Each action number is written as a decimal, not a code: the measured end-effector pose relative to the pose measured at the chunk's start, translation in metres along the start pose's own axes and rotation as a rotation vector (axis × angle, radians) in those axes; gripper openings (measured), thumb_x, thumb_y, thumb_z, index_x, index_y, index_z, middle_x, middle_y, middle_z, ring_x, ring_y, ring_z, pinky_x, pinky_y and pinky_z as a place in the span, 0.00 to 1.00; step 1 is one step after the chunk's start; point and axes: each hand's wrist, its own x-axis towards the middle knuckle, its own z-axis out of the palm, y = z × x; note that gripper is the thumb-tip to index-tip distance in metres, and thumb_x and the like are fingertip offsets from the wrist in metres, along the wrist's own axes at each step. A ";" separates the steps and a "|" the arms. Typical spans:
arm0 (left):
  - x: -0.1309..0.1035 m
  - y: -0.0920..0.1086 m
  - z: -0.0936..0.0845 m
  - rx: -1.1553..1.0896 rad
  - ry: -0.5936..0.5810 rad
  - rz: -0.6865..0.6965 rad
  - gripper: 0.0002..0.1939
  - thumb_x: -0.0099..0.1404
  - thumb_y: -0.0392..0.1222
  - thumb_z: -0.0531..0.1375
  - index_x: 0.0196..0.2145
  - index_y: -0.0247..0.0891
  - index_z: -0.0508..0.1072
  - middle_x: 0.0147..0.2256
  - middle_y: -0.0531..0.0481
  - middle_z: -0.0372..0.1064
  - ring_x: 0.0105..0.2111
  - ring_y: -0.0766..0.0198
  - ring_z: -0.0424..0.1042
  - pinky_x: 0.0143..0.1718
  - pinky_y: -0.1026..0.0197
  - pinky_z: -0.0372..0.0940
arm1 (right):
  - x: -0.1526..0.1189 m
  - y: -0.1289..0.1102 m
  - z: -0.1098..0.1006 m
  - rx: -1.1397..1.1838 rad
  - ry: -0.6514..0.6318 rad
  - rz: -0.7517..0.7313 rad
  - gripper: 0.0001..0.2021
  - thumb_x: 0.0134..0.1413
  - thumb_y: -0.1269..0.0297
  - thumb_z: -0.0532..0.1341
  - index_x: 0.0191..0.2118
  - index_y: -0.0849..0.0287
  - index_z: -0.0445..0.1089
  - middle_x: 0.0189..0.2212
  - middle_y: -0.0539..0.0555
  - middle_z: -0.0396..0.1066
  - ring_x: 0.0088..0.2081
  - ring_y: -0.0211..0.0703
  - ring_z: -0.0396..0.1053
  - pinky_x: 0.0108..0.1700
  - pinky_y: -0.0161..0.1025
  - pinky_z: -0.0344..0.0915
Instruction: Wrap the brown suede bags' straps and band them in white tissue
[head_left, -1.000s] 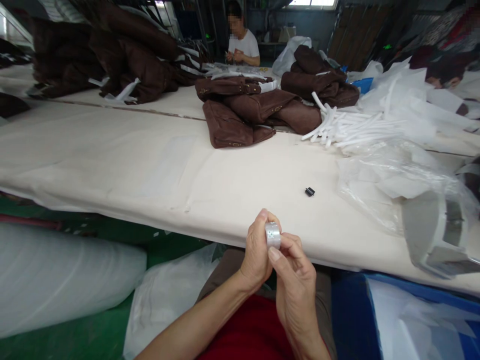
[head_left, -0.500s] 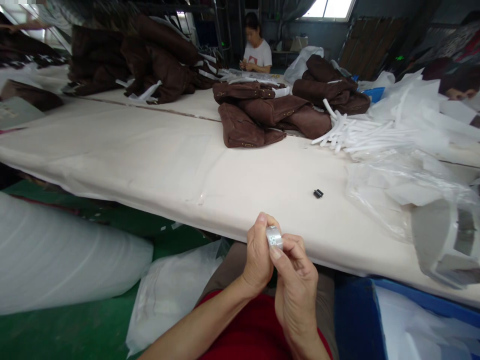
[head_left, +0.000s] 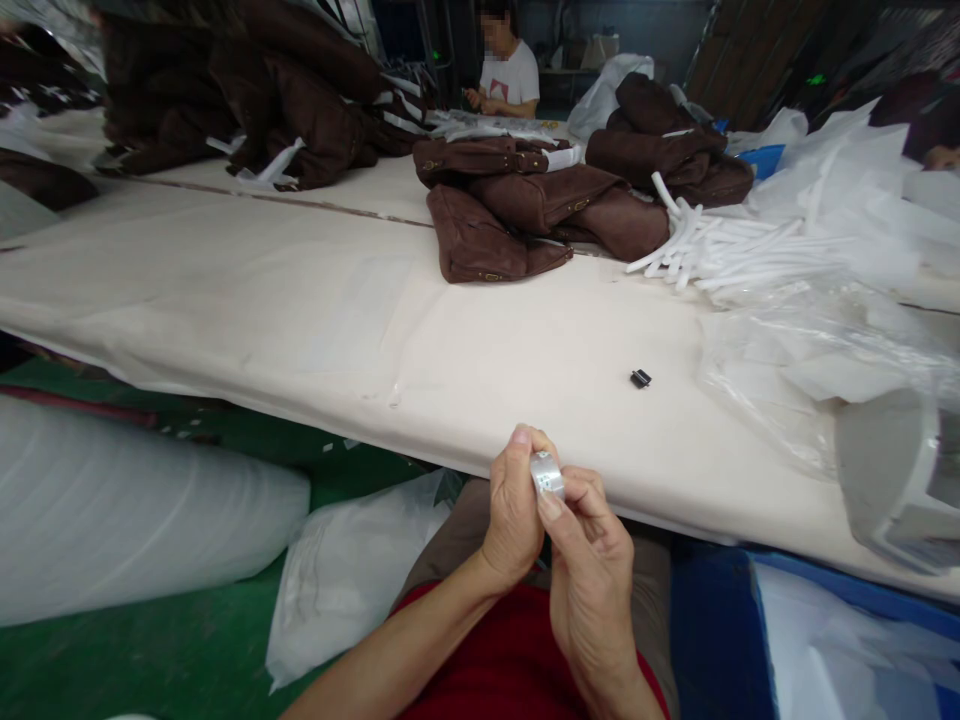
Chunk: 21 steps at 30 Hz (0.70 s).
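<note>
Just in front of the table edge, my left hand (head_left: 516, 505) is closed around one side of a small silvery roll of tape (head_left: 546, 474). Dark marks show on the roll's curved face. My right hand (head_left: 592, 545) pinches the same roll from the other side, its thumb pressed to the lower rim and its fingers curled. Whether a loose tape end lies between those fingertips is too small to make out. On the table beyond my right hand lies a small black piece (head_left: 640, 379), apart from both hands.
Brown leather bags (head_left: 510, 215) lie across the white table (head_left: 315, 310), beside white tubes (head_left: 720, 245) and clear plastic. A grey container (head_left: 881, 470) stands at the right. Below are a blue bin (head_left: 712, 620) and a large white roll (head_left: 142, 500). A co-worker (head_left: 510, 75) sits opposite.
The camera view has tilted down slightly. Both hands keep nearly the same grip on the roll of tape. Across the table, the co-worker's hands have shifted a little.
</note>
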 end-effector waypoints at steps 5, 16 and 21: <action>0.010 -0.005 -0.001 -0.033 -0.016 -0.018 0.23 0.74 0.52 0.41 0.25 0.41 0.61 0.23 0.55 0.56 0.24 0.64 0.56 0.30 0.61 0.57 | 0.009 0.004 -0.005 0.039 -0.069 0.047 0.04 0.59 0.63 0.64 0.37 0.55 0.76 0.40 0.52 0.63 0.44 0.44 0.64 0.48 0.40 0.63; 0.025 -0.023 0.006 -0.118 -0.048 -0.059 0.23 0.75 0.49 0.42 0.24 0.41 0.60 0.21 0.55 0.54 0.22 0.65 0.54 0.28 0.61 0.55 | 0.022 0.015 -0.004 0.032 0.064 0.095 0.03 0.56 0.64 0.65 0.34 0.56 0.75 0.38 0.52 0.63 0.43 0.44 0.64 0.46 0.41 0.62; 0.025 -0.028 0.008 -0.110 -0.054 -0.048 0.23 0.75 0.49 0.41 0.24 0.40 0.60 0.22 0.55 0.54 0.23 0.65 0.55 0.28 0.61 0.55 | 0.023 0.018 -0.004 0.038 0.091 0.100 0.04 0.57 0.64 0.65 0.33 0.56 0.75 0.37 0.51 0.63 0.41 0.42 0.63 0.46 0.40 0.61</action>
